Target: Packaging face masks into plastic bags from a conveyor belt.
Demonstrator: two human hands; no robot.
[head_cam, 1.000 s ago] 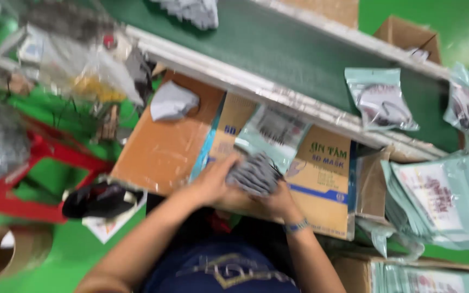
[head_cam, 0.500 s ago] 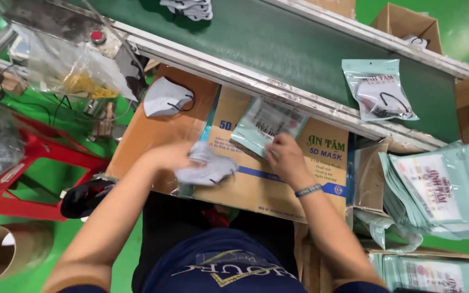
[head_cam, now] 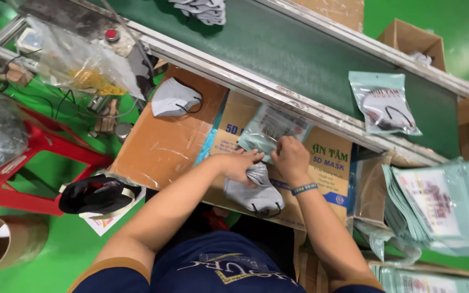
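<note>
Spare grey mask (head_cam: 173, 98) lies on the cardboard surface (head_cam: 158, 146), far left. Left hand (head_cam: 238, 165) fingers pinching the grey mask stack (head_cam: 255, 191) at centre. Right hand (head_cam: 291, 159) fingers pinching the teal pouch (head_cam: 270, 130) mouth just above. Filled pouch (head_cam: 385, 103) on green conveyor (head_cam: 299, 54), right.

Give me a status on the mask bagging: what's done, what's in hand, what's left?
Done: one sealed pouch with masks inside lies on the green belt.
In hand: the left hand and right hand meet at an open pouch on the cardboard, with a stack of grey masks under them, not yet inside.
Left: a loose grey mask on the cardboard, and a pile of empty pouches at the right.
</note>
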